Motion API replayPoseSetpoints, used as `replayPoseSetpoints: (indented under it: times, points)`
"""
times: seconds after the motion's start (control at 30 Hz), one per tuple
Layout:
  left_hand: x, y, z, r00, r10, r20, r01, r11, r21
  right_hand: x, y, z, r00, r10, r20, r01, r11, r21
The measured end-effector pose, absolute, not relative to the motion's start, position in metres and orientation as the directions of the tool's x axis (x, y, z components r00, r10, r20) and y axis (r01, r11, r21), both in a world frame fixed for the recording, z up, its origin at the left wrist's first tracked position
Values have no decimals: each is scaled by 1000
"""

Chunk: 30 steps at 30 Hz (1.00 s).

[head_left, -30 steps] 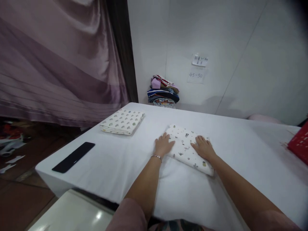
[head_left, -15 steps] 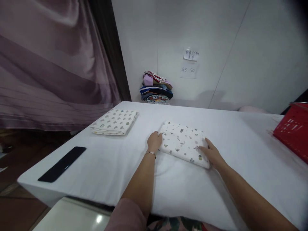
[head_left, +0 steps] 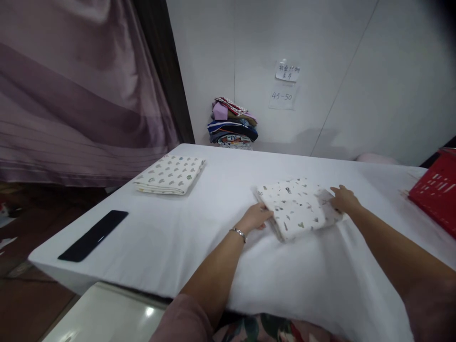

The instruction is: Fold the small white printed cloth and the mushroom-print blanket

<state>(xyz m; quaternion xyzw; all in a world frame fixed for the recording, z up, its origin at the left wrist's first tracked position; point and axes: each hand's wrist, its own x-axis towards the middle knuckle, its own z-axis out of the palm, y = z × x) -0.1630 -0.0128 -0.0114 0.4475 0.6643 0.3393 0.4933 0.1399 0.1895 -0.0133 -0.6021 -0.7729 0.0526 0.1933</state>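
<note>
A folded white cloth with small printed motifs lies in front of me on the white-covered table, its right part bent and creased. My left hand, with a bracelet at the wrist, grips the cloth's left edge, thumb on top. At the right edge is my right hand, its fingers closed on the cloth there. A second folded cloth, white with grey motifs, rests at the table's left, touched by neither hand.
A flat black object lies near the left table edge. Behind the table stands a pile of folded fabrics against the wall. A red basket is at the far right. A pale stool-like surface sits below the front left edge.
Both hands and the cloth between them have moved to the right. The cloth has turned, and its right part is now bent and creased. The view has shifted slightly.
</note>
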Motion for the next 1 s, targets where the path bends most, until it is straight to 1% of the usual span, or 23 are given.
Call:
replayPoseSetpoints:
  times: [0.07, 0.1, 0.17, 0.2, 0.3, 0.4, 0.5, 0.63, 0.77, 0.9, 1.0]
  points:
    - [-155, -14, -12, -109, 938, -329, 259, 346, 902, 136, 186, -7, -205, 946, 252, 946, 257, -196]
    - [-153, -13, -12, -121, 936, -330, 251, 351, 902, 129, 178, -7, -247, 934, 258, 939, 296, -175]
    - [-154, -9, -13, -144, 925, -352, 203, 376, 904, 107, 155, -10, -374, 873, 312, 875, 444, -192]
    - [-156, -6, -14, -154, 918, -365, 165, 388, 907, 95, 141, -13, -430, 847, 312, 838, 503, -212]
    - [-161, 2, -19, -201, 914, -353, 39, 367, 929, 63, 100, -24, -569, 788, 236, 747, 615, -254]
    - [-164, 8, -24, -252, 918, -305, -44, 304, 952, 47, 76, -31, -668, 733, 128, 706, 679, -204]
    - [-167, 12, -23, -315, 901, -296, -79, 287, 955, 45, 69, -30, -676, 730, 97, 714, 682, -158]
    - [-174, 27, -16, -439, 848, -299, -9, 328, 945, 45, 70, -27, -673, 733, 99, 718, 680, -151]
    - [-178, 50, -13, -512, 811, -283, 124, 396, 910, 43, 71, -26, -669, 738, 87, 721, 674, -162]
    - [-179, 64, -15, -577, 796, -185, 331, 434, 838, 42, 69, -24, -663, 745, 72, 726, 664, -181]
    - [-180, 65, -12, -580, 804, -128, 446, 446, 776, 41, 67, -19, -659, 749, 71, 727, 658, -194]
